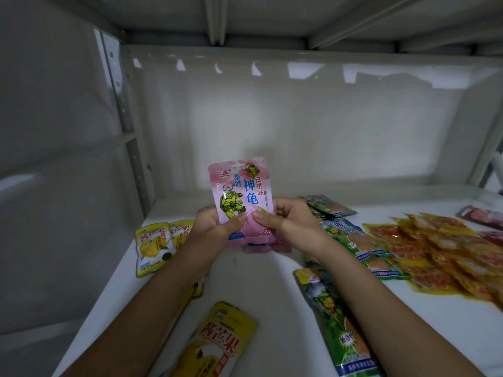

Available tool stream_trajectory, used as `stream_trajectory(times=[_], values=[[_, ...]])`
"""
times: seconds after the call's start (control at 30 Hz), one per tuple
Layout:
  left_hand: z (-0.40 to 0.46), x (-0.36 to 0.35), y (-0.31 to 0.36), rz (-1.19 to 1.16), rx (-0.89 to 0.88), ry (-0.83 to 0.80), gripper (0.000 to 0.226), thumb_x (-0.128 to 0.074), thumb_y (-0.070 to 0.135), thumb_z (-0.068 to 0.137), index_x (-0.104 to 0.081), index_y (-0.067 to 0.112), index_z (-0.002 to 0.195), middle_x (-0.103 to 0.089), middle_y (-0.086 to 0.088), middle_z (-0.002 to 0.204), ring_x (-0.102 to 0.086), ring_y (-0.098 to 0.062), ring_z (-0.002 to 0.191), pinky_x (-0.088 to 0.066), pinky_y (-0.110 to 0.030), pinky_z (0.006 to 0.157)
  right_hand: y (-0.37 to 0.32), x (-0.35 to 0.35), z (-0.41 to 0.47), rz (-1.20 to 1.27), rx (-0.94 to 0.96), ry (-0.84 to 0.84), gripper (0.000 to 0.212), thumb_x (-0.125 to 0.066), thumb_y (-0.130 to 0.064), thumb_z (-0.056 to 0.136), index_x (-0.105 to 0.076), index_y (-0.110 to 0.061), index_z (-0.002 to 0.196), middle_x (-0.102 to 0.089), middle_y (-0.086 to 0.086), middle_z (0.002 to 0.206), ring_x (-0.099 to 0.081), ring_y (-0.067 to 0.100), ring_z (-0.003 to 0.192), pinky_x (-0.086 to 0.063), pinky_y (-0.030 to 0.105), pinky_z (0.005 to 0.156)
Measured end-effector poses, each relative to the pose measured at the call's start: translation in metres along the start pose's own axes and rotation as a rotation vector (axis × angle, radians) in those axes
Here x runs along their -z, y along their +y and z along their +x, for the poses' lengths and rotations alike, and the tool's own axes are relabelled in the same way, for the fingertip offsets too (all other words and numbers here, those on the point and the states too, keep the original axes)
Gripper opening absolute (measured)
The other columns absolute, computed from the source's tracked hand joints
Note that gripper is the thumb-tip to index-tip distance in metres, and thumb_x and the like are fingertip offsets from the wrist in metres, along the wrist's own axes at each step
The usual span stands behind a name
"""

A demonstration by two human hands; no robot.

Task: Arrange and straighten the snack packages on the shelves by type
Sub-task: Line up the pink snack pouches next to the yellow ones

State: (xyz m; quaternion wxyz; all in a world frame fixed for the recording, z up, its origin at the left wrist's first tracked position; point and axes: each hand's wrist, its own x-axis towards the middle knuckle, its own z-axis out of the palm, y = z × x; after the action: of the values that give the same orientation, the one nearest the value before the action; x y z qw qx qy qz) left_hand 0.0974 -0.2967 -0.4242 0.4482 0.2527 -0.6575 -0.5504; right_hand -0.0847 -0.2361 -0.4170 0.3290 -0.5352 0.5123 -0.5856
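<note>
A pink turtle-print snack packet [241, 191] stands upright above the white shelf [266, 295]. My left hand [215, 223] pinches its lower left corner and my right hand [288, 216] pinches its lower right edge. Other pink packets [268, 246] lie flat on the shelf just below my hands, partly hidden. Two yellow mango packets [159, 242] lie at the left. Another yellow mango packet [217, 342] lies near the front edge.
Green and orange turtle packets [362, 243] lie to the right of my hands, one more [337, 327] under my right forearm. Several orange-yellow packets [441, 248] are spread at the far right, dark red ones [481, 216] behind them. The shelf's back wall [299, 118] stands behind.
</note>
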Motion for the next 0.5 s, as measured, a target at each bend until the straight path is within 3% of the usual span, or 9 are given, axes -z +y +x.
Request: stream_trajectory(times=[0.07,0.17,0.27,0.37,0.43,0.5], values=[[0.001,0.000,-0.002,0.021,-0.016,0.007,0.015,-0.064,0.006,0.100,-0.076,0.006,0.109,-0.081,-0.007,0.103,-0.079,-0.022,0.092,-0.060,-0.027,0.073,0.000,-0.001,-0.001,0.001,-0.030,-0.018,0.021,-0.080,-0.018,0.091,-0.078,-0.001,0.102,-0.077,0.027,0.096,-0.066,0.033,0.076,-0.049,0.050,0.068],[0.005,-0.002,-0.005,0.030,-0.027,0.018,0.015,-0.065,0.007,0.100,-0.077,0.005,0.108,-0.081,-0.010,0.106,-0.078,-0.027,0.097,-0.063,-0.037,0.082,-0.004,-0.002,0.000,-0.008,-0.041,-0.008,0.014,-0.075,-0.010,0.095,-0.077,0.003,0.100,-0.078,0.013,0.081,-0.068,0.014,0.060,-0.053,0.025,0.054],[0.009,-0.004,-0.009,0.000,0.017,0.001,0.017,-0.066,0.009,0.100,-0.077,0.002,0.111,-0.079,-0.015,0.110,-0.076,-0.037,0.104,-0.061,-0.047,0.090,-0.006,0.001,0.000,-0.007,-0.084,-0.027,0.008,-0.072,-0.008,0.097,-0.077,-0.001,0.099,-0.078,0.004,0.075,-0.069,0.007,0.057,-0.054,0.020,0.053],[0.009,-0.012,-0.005,-0.019,0.139,0.038,0.017,-0.066,0.005,0.100,-0.075,0.004,0.114,-0.079,-0.014,0.109,-0.078,-0.030,0.097,-0.065,-0.035,0.075,-0.009,0.002,-0.002,-0.018,-0.148,-0.017,0.010,-0.069,-0.003,0.098,-0.074,0.004,0.102,-0.074,-0.005,0.062,-0.065,0.003,0.049,-0.048,0.015,0.045],[0.012,-0.012,-0.007,0.070,0.179,0.067,0.017,-0.069,0.006,0.099,-0.075,0.011,0.113,-0.080,-0.010,0.108,-0.079,-0.020,0.089,-0.062,-0.026,0.067,-0.006,0.002,-0.001,-0.062,-0.178,0.004,0.007,-0.070,-0.002,0.098,-0.073,-0.005,0.092,-0.068,-0.011,0.054,-0.060,0.000,0.043,-0.045,0.014,0.044],[0.016,-0.009,-0.012,0.303,0.140,0.121,0.015,-0.075,0.016,0.094,-0.075,0.019,0.109,-0.080,-0.005,0.106,-0.078,-0.014,0.085,-0.062,-0.029,0.071,0.003,0.001,0.003,-0.263,-0.176,0.046,0.018,-0.078,-0.017,0.094,-0.072,-0.019,0.078,-0.065,-0.013,0.054,-0.057,0.002,0.046,-0.045,0.021,0.054]])
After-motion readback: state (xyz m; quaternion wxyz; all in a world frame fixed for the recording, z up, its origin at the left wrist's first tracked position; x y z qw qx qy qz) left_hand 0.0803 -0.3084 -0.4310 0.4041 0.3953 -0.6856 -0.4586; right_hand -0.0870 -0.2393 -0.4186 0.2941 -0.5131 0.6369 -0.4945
